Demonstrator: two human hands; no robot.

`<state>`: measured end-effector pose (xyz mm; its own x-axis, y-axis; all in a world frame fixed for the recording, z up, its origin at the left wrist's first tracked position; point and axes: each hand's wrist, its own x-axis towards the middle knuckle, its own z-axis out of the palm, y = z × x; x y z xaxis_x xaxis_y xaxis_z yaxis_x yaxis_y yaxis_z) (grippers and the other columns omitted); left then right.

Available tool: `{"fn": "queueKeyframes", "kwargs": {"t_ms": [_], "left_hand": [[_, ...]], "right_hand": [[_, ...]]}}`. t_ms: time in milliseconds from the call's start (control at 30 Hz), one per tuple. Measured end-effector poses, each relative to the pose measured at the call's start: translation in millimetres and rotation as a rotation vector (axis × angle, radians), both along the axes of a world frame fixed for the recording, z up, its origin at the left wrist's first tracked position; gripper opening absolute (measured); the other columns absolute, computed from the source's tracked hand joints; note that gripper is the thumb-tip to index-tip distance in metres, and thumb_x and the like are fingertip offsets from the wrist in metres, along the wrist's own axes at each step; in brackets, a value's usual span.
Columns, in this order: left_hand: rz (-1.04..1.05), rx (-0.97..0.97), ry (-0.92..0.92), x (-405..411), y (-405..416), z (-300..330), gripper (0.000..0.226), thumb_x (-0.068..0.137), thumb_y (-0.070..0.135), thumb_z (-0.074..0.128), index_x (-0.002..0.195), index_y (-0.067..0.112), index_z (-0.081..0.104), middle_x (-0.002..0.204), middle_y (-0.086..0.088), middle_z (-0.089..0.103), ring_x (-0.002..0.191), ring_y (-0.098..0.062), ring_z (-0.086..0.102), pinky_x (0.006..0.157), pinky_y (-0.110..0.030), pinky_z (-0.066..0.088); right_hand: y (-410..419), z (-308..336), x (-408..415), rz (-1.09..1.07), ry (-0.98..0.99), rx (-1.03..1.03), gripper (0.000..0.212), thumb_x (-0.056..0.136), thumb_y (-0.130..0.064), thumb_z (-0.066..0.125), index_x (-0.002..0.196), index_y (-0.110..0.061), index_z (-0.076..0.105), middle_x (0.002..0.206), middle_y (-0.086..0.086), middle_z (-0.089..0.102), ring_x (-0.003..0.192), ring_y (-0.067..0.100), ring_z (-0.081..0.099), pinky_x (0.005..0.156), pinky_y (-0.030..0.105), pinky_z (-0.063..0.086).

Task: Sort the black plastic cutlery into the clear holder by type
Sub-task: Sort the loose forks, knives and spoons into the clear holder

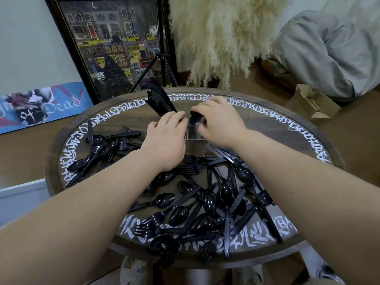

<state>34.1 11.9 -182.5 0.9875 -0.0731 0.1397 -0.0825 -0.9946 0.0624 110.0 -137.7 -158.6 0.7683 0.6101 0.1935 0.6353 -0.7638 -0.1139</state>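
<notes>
both hands reach over a round table (287, 128) to a clear holder (194, 133). the right hand (222, 122) pinches black cutlery pieces (195, 117) at its middle compartment; the left hand (166, 140) rests against the holder beside upright knives (159, 97). loose cutlery (205, 202) lies nearer.

The cutlery (191, 210) is glossy black plastic (spoon bowls catch the light). The holder (194, 132) is clear smooth plastic. The bench (287, 128) is dark matt wood, its lettering chalky white under a glassy top.

Dim, soft light; wide-angle edge distortion
</notes>
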Motion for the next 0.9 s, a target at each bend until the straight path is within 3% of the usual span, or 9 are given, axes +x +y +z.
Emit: {"fn": "queueKeyframes", "kwargs": {"t_ms": [100, 200, 400, 467, 667, 767, 900], "left_hand": [[-0.026, -0.037, -0.014, -10.9, -4.1, 3.6, 0.058, 0.096, 0.027, 0.044, 0.149, 0.015, 0.024, 0.158, 0.001, 0.014, 0.145, -0.018, 0.008, 0.109, -0.042, 0.026], [-0.064, -0.073, -0.004, -27.7, -18.5, 6.2, 0.059, 0.096, 0.031, 0.045, 0.15, 0.017, 0.024, 0.158, 0.001, 0.014, 0.144, -0.019, 0.01, 0.109, -0.043, 0.028], [-0.122, -0.128, 0.1, -55.3, -65.2, -2.2, 0.059, 0.094, 0.043, 0.049, 0.147, 0.025, 0.03, 0.155, 0.003, 0.021, 0.141, -0.022, 0.015, 0.11, -0.045, 0.031], [-0.136, -0.132, 0.141, -60.4, -79.7, -7.4, 0.057, 0.093, 0.045, 0.049, 0.146, 0.029, 0.032, 0.155, 0.004, 0.023, 0.14, -0.022, 0.016, 0.109, -0.044, 0.03], [-0.121, -0.18, 0.226, -55.7, -109.2, -37.4, 0.046, 0.097, 0.04, 0.044, 0.142, 0.035, 0.039, 0.153, 0.005, 0.028, 0.139, -0.024, 0.019, 0.11, -0.047, 0.03], [-0.118, -0.177, 0.178, -39.2, -120.3, -40.9, 0.044, 0.098, 0.036, 0.042, 0.142, 0.034, 0.039, 0.152, 0.006, 0.029, 0.139, -0.023, 0.02, 0.107, -0.047, 0.03], [-0.151, -0.154, 0.218, -28.3, -134.7, -45.1, 0.05, 0.094, 0.052, 0.045, 0.141, 0.038, 0.038, 0.152, 0.006, 0.029, 0.139, -0.023, 0.02, 0.107, -0.047, 0.029]], "right_hand": [[-13.1, 7.1, -17.2, -0.025, 0.022, 0.147, 0.054, 0.086, -0.015, 0.05, 0.14, -0.02, 0.046, 0.141, -0.002, 0.048, 0.134, 0.024, 0.032, 0.11, 0.044, 0.032], [-43.5, 10.6, -44.4, -0.11, 0.022, 0.287, 0.049, 0.09, -0.009, 0.049, 0.138, -0.021, 0.049, 0.138, -0.003, 0.05, 0.13, 0.02, 0.036, 0.105, 0.034, 0.034], [-128.5, -19.9, -83.9, -0.474, 0.186, 0.394, 0.039, 0.092, -0.008, 0.051, 0.128, -0.022, 0.058, 0.121, 0.0, 0.059, 0.104, 0.016, 0.055, 0.084, 0.021, 0.036], [-151.7, -33.8, -90.7, -0.597, 0.268, 0.412, 0.033, 0.092, -0.008, 0.054, 0.121, -0.018, 0.064, 0.116, 0.0, 0.065, 0.097, 0.015, 0.058, 0.084, 0.021, 0.038], [-175.6, -54.0, -92.6, -0.639, 0.366, 0.287, 0.015, 0.09, -0.022, 0.063, 0.099, -0.016, 0.073, 0.098, 0.003, 0.072, 0.095, 0.023, 0.064, 0.085, 0.032, 0.05], [-167.9, -58.6, -84.6, -0.592, 0.348, 0.186, 0.016, 0.089, -0.032, 0.063, 0.094, -0.02, 0.072, 0.094, 0.001, 0.071, 0.092, 0.022, 0.063, 0.074, 0.029, 0.047], [-156.1, -63.1, -72.6, -0.563, 0.367, 0.13, 0.026, 0.083, -0.049, 0.066, 0.078, -0.024, 0.063, 0.073, -0.004, 0.063, 0.075, 0.018, 0.057, 0.061, 0.026, 0.037]]}}
